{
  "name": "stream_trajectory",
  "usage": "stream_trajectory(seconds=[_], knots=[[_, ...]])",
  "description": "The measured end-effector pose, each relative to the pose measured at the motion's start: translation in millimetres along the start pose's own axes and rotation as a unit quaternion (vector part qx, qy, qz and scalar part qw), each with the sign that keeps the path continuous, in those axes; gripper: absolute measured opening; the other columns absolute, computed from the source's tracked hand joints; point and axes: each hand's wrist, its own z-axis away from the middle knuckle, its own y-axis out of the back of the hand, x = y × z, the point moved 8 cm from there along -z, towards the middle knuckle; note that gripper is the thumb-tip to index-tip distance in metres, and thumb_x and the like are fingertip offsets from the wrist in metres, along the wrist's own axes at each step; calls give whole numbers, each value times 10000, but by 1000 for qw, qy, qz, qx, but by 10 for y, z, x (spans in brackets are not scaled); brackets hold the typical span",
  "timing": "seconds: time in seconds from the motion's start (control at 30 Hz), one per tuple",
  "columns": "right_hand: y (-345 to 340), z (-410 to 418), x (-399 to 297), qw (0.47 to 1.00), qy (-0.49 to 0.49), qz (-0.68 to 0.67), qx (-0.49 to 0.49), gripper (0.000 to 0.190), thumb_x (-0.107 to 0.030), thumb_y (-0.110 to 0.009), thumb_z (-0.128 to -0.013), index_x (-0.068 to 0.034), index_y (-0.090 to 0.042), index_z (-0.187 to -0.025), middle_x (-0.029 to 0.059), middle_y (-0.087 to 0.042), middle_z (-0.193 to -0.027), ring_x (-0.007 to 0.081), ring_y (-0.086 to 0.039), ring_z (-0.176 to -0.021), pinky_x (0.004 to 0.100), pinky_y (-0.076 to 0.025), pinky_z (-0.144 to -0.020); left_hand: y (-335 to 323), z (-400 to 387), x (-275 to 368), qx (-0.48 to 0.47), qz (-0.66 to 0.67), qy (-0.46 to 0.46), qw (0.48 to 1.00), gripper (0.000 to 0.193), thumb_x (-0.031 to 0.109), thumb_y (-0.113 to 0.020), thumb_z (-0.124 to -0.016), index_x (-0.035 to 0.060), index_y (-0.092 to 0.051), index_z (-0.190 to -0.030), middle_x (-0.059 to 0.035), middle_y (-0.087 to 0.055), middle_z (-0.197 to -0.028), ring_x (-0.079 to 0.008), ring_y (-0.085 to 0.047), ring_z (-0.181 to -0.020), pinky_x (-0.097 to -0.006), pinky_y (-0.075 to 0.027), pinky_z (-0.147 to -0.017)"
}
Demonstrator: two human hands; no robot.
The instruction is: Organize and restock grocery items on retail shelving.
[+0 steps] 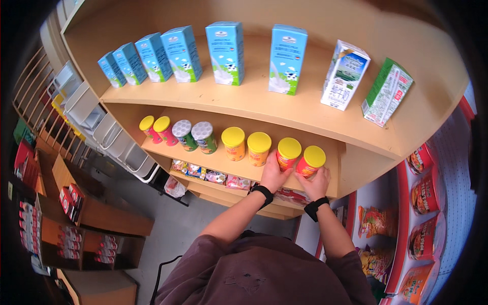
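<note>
Two red canisters with yellow lids stand side by side at the right end of the wooden middle shelf [238, 167]. My left hand [275, 173] is wrapped around the left red canister [286, 160]. Around the right red canister [308, 167] my right hand [315, 183] curls its fingers. Both canisters are upright, their lower parts partly covered by my hands. Just left of them stand two orange canisters [258, 154] with yellow lids. Farther left come green canisters [206, 143] with grey lids, then pink canisters [166, 133] with yellow lids.
Above, several blue milk cartons [225, 57], a white milk carton [345, 76] and a tilted-looking green-and-white carton [388, 93] line the upper shelf [251, 103]. Snack packets [215, 176] lie below. Instant noodle tubs [425, 236] fill the right rack; white baskets [110, 133] hang at left.
</note>
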Motion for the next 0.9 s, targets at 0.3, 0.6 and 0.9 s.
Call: stream_trajectory(seconds=[0.3,0.6,0.9], knots=[[4,6,-3,995,-42,-82,-44,946,-366,-916,-616,26,-440,-1335,234,-537,-1317,423,-453,-1286,497,-305,-1141,332,364,204,7,-51,-76,996,741,173,-752,-834,-27,-346,-1421,-265,-515,-1303,-414,-508,-1240,-425,-434,-1051],[298,504,372,943,-55,-309,111,429,-58,-809,-796,-20,-531,-1120,93,-567,-1151,202,-541,-1120,335,-408,-1025,2406,536,144,10,-127,-118,985,162,30,-704,-832,41,-681,-992,-138,-658,-1084,-319,-624,-1047,-400,-504,-917],[390,686,-1189,937,4,-344,67,197,27,-723,-828,-36,-565,-927,92,-595,-1051,195,-570,-1008,323,-444,-934,4264,-409,45,76,-344,-174,920,398,131,-788,-752,52,-636,-1110,-148,-609,-1192,-375,-528,-1204,-463,-445,-1012]])
